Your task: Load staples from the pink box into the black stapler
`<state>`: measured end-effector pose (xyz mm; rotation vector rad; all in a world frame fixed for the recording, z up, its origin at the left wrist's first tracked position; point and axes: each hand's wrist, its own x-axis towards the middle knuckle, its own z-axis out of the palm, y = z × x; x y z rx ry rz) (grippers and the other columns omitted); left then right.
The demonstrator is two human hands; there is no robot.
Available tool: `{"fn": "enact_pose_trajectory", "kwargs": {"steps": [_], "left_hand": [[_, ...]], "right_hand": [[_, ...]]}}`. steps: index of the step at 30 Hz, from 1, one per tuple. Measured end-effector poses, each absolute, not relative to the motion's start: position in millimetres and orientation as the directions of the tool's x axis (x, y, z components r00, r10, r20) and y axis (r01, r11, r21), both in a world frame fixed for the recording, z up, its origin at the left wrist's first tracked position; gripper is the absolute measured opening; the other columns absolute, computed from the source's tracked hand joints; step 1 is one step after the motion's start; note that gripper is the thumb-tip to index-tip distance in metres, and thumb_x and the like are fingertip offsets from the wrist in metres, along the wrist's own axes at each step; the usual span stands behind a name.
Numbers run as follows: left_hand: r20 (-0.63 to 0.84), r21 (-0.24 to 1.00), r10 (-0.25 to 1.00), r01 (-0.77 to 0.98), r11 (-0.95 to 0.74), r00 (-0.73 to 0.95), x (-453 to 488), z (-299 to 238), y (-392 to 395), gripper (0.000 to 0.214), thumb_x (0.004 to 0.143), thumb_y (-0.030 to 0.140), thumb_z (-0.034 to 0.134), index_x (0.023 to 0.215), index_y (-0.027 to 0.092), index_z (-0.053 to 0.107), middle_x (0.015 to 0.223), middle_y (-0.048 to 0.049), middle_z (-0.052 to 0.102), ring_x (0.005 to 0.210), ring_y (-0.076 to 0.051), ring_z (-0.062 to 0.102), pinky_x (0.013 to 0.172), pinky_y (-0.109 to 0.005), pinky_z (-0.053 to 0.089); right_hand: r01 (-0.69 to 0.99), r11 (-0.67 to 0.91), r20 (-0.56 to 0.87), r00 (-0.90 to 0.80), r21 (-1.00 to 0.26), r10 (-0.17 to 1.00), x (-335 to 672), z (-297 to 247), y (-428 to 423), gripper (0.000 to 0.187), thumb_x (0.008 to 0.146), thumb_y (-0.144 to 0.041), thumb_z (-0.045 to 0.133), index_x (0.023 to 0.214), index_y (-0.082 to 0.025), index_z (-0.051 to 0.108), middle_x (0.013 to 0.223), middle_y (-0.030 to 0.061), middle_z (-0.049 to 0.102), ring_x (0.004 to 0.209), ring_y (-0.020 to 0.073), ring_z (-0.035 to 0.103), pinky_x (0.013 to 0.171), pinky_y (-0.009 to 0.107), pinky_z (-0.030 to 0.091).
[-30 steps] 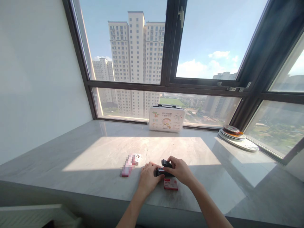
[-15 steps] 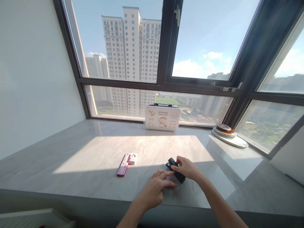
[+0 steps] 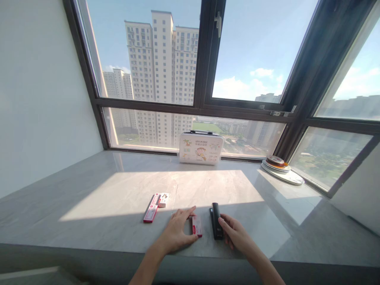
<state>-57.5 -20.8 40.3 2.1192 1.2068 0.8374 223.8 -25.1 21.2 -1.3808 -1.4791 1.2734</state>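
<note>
A black stapler lies lengthwise on the pale marble sill. My right hand grips its right side, thumb on the side of the upper arm and the other fingers lower down, partly hidden. To the left of the stapler is a small red-and-white box, possibly of staples. My left hand holds this box between the thumb at its near end and a fingertip at its far end; the index finger stretches beyond. Farther left lie a slim red-and-white box and a small white box beside it.
A white case with cartoon prints and a black handle stands against the window. A stack of round plates or trivets lies in the right corner. The sill's front edge runs close below my hands.
The stapler has turned from slanted to nearly straight, and my right hand has slid down its side. My left hand has moved left off the stapler, and the small red-and-white box now shows.
</note>
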Motion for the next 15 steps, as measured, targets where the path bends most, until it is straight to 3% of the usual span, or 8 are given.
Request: {"fn": "enact_pose_trajectory", "kwargs": {"steps": [7, 11, 13, 15], "left_hand": [[0.236, 0.691, 0.896, 0.583, -0.427, 0.377, -48.9, 37.1, -17.2, 0.094, 0.067, 0.034, 0.081, 0.152, 0.036, 0.040, 0.135, -0.0019, 0.063, 0.127, -0.029, 0.051, 0.112, -0.043, 0.035], [0.267, 0.695, 0.890, 0.566, -0.443, 0.369, -43.8, 39.2, -20.5, 0.092, 0.067, 0.035, 0.081, 0.151, 0.034, 0.043, 0.137, -0.0039, 0.061, 0.128, -0.030, 0.051, 0.112, -0.044, 0.037], [0.317, 0.719, 0.888, 0.526, -0.453, 0.332, -49.1, 40.9, -21.6, 0.079, 0.076, 0.038, 0.076, 0.149, 0.034, 0.045, 0.141, -0.0036, 0.059, 0.128, -0.028, 0.052, 0.110, -0.042, 0.041], [0.405, 0.725, 0.891, 0.522, -0.450, 0.205, -66.8, 39.7, -21.5, 0.052, 0.090, 0.035, 0.059, 0.142, 0.034, 0.054, 0.136, -0.0024, 0.061, 0.124, -0.024, 0.055, 0.107, -0.039, 0.044]], "right_hand": [[0.210, 0.052, 0.003, -0.226, -0.976, 0.974, 182.3, 21.8, -16.8, 0.066, 0.091, -0.071, 0.049, 0.126, -0.017, 0.062, 0.054, -0.0054, 0.047, 0.039, 0.0104, 0.045, 0.034, 0.020, 0.033], [0.197, 0.030, 0.000, -0.147, -0.980, 0.989, 181.6, 16.9, -16.8, 0.066, 0.091, -0.070, 0.050, 0.130, -0.018, 0.058, 0.060, -0.0045, 0.051, 0.040, 0.0111, 0.047, 0.034, 0.021, 0.033], [0.170, 0.017, 0.010, -0.041, -0.985, 0.999, 184.9, 14.5, -17.3, 0.065, 0.093, -0.070, 0.046, 0.132, -0.019, 0.056, 0.065, -0.0036, 0.053, 0.040, 0.0108, 0.046, 0.034, 0.022, 0.032], [0.133, 0.010, 0.018, 0.058, -0.991, 0.998, 188.8, 12.5, -17.6, 0.064, 0.094, -0.071, 0.040, 0.132, -0.021, 0.054, 0.067, -0.0035, 0.053, 0.040, 0.0106, 0.044, 0.035, 0.022, 0.030]]}}
